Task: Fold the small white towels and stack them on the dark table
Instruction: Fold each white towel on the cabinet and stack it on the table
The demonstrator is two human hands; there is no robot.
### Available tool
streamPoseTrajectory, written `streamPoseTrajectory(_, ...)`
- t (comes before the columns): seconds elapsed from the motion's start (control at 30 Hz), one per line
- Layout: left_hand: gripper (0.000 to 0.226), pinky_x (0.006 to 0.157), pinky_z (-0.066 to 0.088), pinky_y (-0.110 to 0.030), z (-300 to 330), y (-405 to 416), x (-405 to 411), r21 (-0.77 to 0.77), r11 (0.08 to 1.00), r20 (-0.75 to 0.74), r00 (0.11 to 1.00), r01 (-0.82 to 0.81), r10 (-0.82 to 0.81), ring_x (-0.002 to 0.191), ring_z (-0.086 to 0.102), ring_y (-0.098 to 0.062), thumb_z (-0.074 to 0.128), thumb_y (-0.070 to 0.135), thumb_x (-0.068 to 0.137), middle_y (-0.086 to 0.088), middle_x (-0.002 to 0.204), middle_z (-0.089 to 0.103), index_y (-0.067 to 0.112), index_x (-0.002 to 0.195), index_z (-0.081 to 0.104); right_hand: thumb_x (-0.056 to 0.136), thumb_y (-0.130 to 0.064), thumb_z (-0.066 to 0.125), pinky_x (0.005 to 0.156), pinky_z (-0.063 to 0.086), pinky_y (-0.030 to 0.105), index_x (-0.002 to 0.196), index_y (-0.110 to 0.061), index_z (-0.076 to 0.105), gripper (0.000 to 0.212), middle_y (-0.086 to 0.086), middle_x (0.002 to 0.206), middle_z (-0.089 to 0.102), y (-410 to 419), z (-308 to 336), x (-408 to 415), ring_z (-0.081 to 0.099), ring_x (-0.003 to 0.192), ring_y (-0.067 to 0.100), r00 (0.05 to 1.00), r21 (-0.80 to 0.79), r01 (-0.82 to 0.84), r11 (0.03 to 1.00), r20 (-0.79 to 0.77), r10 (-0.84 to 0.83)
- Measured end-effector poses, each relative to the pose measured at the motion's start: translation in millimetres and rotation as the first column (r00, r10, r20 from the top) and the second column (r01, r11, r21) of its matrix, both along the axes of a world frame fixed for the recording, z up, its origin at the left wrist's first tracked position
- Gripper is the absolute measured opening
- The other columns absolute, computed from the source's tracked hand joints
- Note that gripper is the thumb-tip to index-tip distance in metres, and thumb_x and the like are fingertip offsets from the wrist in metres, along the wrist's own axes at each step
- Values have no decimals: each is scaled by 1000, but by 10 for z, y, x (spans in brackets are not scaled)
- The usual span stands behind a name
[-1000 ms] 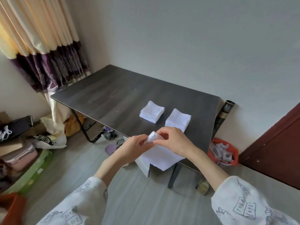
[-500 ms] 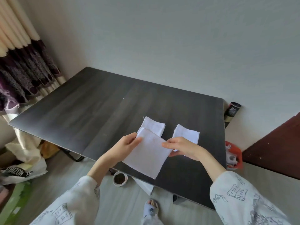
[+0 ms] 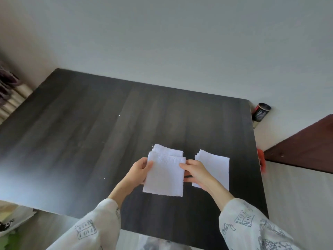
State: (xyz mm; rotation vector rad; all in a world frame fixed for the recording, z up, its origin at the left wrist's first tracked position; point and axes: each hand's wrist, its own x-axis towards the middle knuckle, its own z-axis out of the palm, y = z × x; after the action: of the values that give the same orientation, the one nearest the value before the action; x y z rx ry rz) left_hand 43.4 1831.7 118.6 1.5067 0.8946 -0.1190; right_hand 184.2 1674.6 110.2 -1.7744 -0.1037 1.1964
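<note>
We reach both arms forward from the near edge, sleeves at the wrists. Our left hand (image 3: 139, 169) pinches the left edge of a small white towel (image 3: 164, 175), thumb on top. Our right hand (image 3: 195, 171) pinches its right edge, fingers curled underneath, thumb pointing left.

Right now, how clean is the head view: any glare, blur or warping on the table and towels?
Head view: pale glare washes the table at its near left edge; the towel held by both hands is sharp enough to show texture; the far left corner by the curtain is smeared; the wide lens splays the table's edges.
</note>
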Motion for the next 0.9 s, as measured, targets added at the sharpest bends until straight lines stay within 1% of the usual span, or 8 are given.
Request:
streamPoseTrajectory(0.07, 21, 77, 56, -46, -101, 128, 147, 20, 999, -34, 999, 25, -24, 80, 61, -19, 43, 31, 96, -6, 90, 64, 14, 97, 56, 94, -17, 52, 65, 54, 24, 104, -7, 60, 16, 8, 102, 68, 112, -111, 43, 67, 89, 20, 996, -44, 84, 996, 41, -82)
streamPoseTrajectory(0.17, 20, 76, 55, -51, -265, 349, 332, 67, 993, -94, 992, 95, -89, 81, 62, -24, 45, 34, 94, -13, 94, 65, 18, 92, 57, 95, -17, 50, 71, 56, 28, 102, -9, 57, 14, 9, 104, 65, 269, -256, 90, 64, 93, 22, 983, -106, 173, 979, 86, -164)
streamPoseTrajectory(0.27, 20, 75, 56, -49, -406, 490, 483, 73, 981, -143, 976, 178, -167, 90, 64, -30, 44, 31, 94, -13, 95, 65, 16, 99, 57, 96, -19, 46, 70, 57, 31, 103, -12, 52, 12, 9, 105, 61, 383, -386, 130, 62, 97, 25, 973, -173, 206, 963, 141, -183)
streamPoseTrajectory(0.37, 24, 74, 58, -42, -485, 540, 573, 58, 972, -182, 960, 227, -213, 89, 64, -25, 40, 30, 97, -8, 97, 65, 16, 112, 53, 98, -24, 42, 77, 57, 38, 105, -15, 47, 13, 8, 106, 58, 461, -516, 169, 59, 98, 24, 965, -272, 171, 947, 239, -106)
streamPoseTrajectory(0.47, 26, 71, 58, -39, -547, 562, 606, 54, 965, -209, 948, 256, -240, 89, 64, -24, 39, 31, 97, -6, 98, 64, 17, 116, 51, 98, -28, 40, 83, 55, 44, 111, -13, 47, 21, 9, 106, 57, 520, -565, 180, 58, 97, 24, 947, -343, 146, 928, 321, -30)
streamPoseTrajectory(0.57, 26, 71, 58, -40, -568, 575, 623, 48, 963, -226, 942, 266, -249, 91, 63, -25, 38, 30, 97, -7, 100, 63, 19, 118, 48, 99, -31, 38, 84, 55, 43, 115, -13, 47, 26, 4, 100, 55, 545, -580, 175, 57, 95, 21, 933, -391, 126, 912, 359, 25)
streamPoseTrajectory(0.73, 26, 75, 57, -46, -571, 574, 636, 63, 960, -213, 944, 271, -253, 93, 63, -26, 35, 31, 98, -9, 104, 61, 20, 120, 43, 99, -32, 37, 81, 55, 41, 116, -14, 48, 27, 0, 89, 52, 572, -614, 185, 56, 86, 18, 910, -408, 127, 904, 411, 58)
streamPoseTrajectory(0.9, 27, 72, 58, -44, -585, 561, 630, 94, 949, -229, 935, 300, -273, 92, 63, -27, 34, 31, 99, -10, 102, 60, 17, 121, 40, 98, -37, 39, 80, 55, 36, 114, -15, 49, 29, 0, 91, 54, 592, -654, 177, 57, 84, 17, 897, -440, 144, 887, 437, 71)
